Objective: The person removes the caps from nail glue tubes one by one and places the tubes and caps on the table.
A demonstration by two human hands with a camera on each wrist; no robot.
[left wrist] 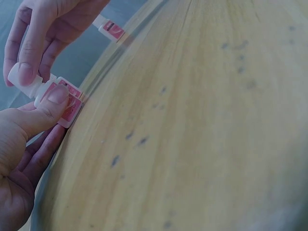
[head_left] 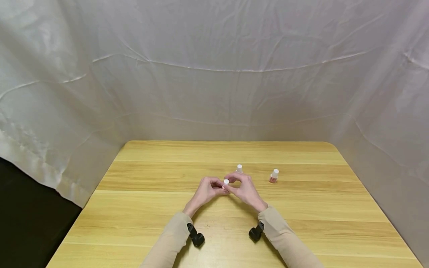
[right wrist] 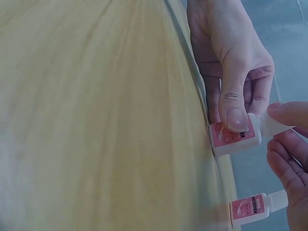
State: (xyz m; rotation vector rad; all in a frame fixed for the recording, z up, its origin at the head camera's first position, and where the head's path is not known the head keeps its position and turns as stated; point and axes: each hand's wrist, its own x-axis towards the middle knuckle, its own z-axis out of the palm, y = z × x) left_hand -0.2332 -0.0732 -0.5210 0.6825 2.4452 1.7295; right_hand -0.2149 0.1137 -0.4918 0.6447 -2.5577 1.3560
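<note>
Between both hands, at the middle of the table, stands a small white bottle (right wrist: 236, 140) with a pink label and a white cap (head_left: 226, 182). My left hand (head_left: 208, 191) grips its body, the thumb lying over the label. My right hand (head_left: 245, 190) pinches the cap from the other side, as the left wrist view also shows. Just behind the right hand is a second such bottle (head_left: 239, 168), its lower part hidden in the head view. A third bottle (head_left: 273, 176) stands upright farther to the right, apart from the hands.
The light wooden table (head_left: 140, 212) carries the bottles; its far edge meets a grey-white curtain (head_left: 214, 96) that hangs around the back and sides. A dark area (head_left: 30, 216) lies beyond the left edge. Black wrist cameras (head_left: 197, 239) sit on both sleeves.
</note>
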